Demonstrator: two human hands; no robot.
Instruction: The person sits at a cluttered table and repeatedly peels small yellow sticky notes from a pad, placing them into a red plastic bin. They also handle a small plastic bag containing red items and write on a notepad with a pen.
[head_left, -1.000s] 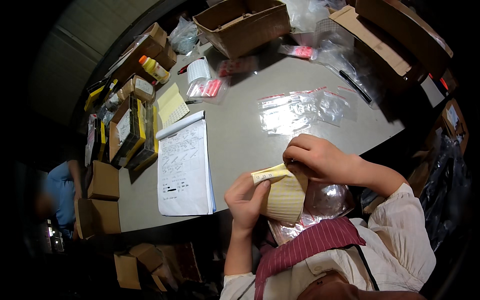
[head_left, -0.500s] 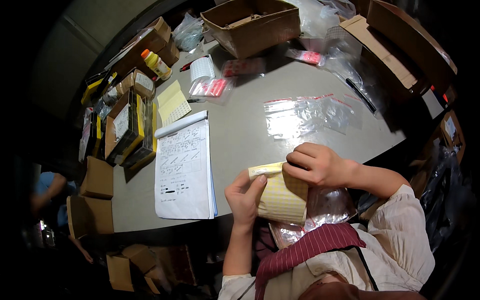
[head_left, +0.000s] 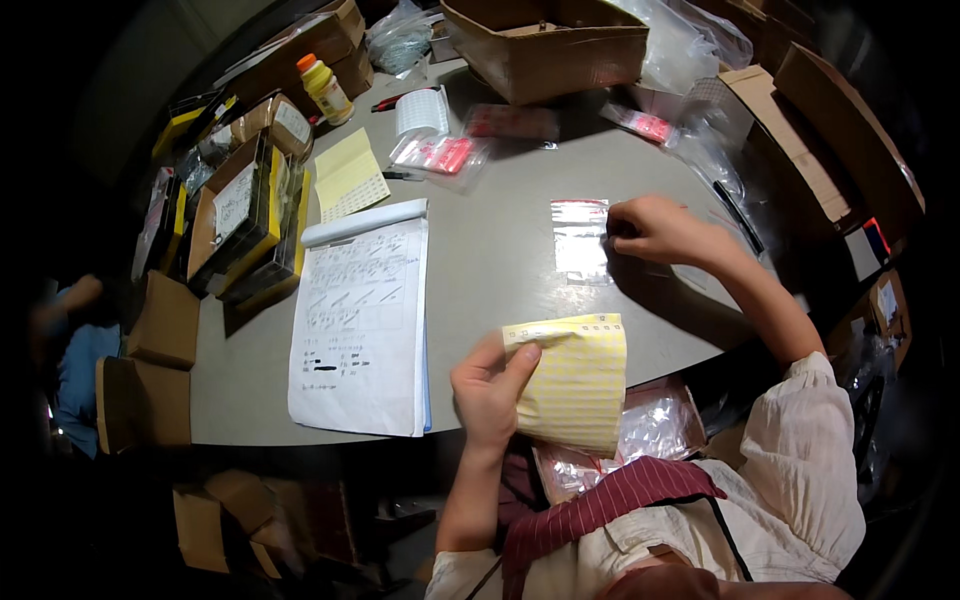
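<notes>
My left hand (head_left: 492,392) pinches a sheet of small yellow stickers (head_left: 572,385) by its left edge, with the thumb on top, in front of my body. A few stickers at its top edge show white with small marks. My right hand (head_left: 660,228) is over the table at the row of clear zip bags (head_left: 580,245) with red seal lines. Its fingers are curled together at the edge of a bag; whatever lies between the fingertips is too small to make out. The hand covers part of the row.
Left of my hands lies a handwritten notepad (head_left: 362,320), with a yellow sticker sheet (head_left: 350,172) beyond it. Farther off are a bottle with an orange cap (head_left: 325,92), red-labelled bags (head_left: 438,155) and a cardboard box (head_left: 545,55). A black marker (head_left: 738,215) lies right. Below the sheet is a box of plastic bags (head_left: 660,430).
My right hand has left the sticker sheet and moved up and away to the zip bags. My left hand still holds the sheet. The view has shifted slightly.
</notes>
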